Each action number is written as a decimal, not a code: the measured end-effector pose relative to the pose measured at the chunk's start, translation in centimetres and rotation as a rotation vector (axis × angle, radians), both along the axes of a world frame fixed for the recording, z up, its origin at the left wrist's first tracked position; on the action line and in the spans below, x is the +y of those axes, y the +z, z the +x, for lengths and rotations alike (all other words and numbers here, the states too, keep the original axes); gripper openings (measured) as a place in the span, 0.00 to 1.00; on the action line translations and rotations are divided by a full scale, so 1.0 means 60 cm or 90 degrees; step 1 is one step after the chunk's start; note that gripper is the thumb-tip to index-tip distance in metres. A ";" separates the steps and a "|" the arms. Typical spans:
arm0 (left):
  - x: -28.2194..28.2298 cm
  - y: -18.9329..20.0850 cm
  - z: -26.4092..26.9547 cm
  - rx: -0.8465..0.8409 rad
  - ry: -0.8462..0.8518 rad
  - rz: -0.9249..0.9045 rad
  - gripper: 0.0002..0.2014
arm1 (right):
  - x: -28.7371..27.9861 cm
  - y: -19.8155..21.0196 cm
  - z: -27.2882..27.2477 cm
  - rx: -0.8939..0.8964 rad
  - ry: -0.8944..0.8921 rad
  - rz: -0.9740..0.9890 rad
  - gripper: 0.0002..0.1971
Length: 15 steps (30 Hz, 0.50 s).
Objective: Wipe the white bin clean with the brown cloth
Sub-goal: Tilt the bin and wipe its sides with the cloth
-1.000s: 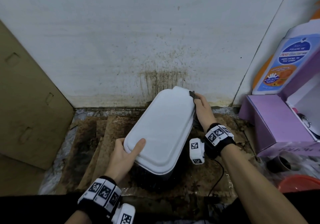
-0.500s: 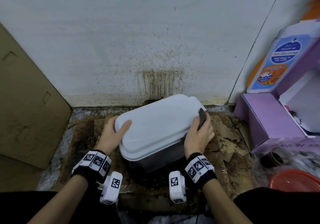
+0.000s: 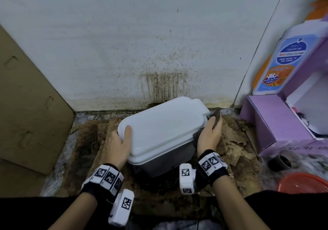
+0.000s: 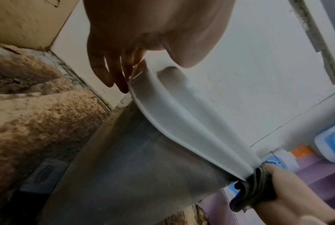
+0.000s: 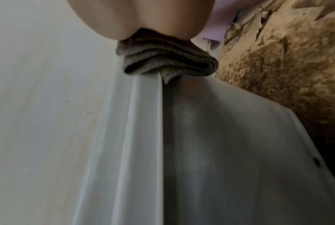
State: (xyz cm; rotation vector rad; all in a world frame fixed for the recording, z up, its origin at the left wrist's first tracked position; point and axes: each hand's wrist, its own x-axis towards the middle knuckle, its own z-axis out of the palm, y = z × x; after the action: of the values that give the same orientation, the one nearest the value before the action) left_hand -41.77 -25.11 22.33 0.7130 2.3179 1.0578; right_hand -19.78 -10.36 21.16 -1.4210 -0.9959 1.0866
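**Tight corner around the bin**

The white bin (image 3: 165, 128) sits close to the stained wall (image 3: 159, 52) — only a narrow gap behind it. On its right, the right hand (image 3: 210, 134) with the brown cloth (image 5: 162, 60) fills the space toward the purple box (image 3: 266, 121), near by. On its left, the left hand (image 3: 120, 144) grips the lid edge; beyond it bare floor (image 3: 85, 141) runs to the leaning cardboard (image 3: 32, 102) — the widest passage.

Wash bottle (image 3: 278, 61), purple box (image 3: 269, 119), perhaps cardboard (image 3: 30, 105).
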 end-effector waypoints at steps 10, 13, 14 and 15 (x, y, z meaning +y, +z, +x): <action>-0.010 0.020 0.015 -0.097 -0.043 -0.014 0.40 | 0.081 0.023 0.035 0.010 0.223 -0.068 0.30; -0.006 0.025 0.012 -0.089 -0.044 0.007 0.38 | 0.073 0.016 0.036 0.000 0.204 -0.058 0.29; -0.004 0.026 0.009 -0.092 -0.050 0.021 0.38 | 0.065 0.017 0.036 -0.002 0.188 -0.046 0.26; -0.002 0.028 0.004 -0.094 -0.063 0.034 0.37 | 0.055 0.016 0.038 -0.004 0.166 -0.035 0.24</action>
State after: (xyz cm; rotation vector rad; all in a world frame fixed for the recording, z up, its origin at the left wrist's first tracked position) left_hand -41.50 -25.20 24.02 0.7368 2.1151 1.0926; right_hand -17.52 -7.03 22.14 -1.3647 -1.1875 1.3086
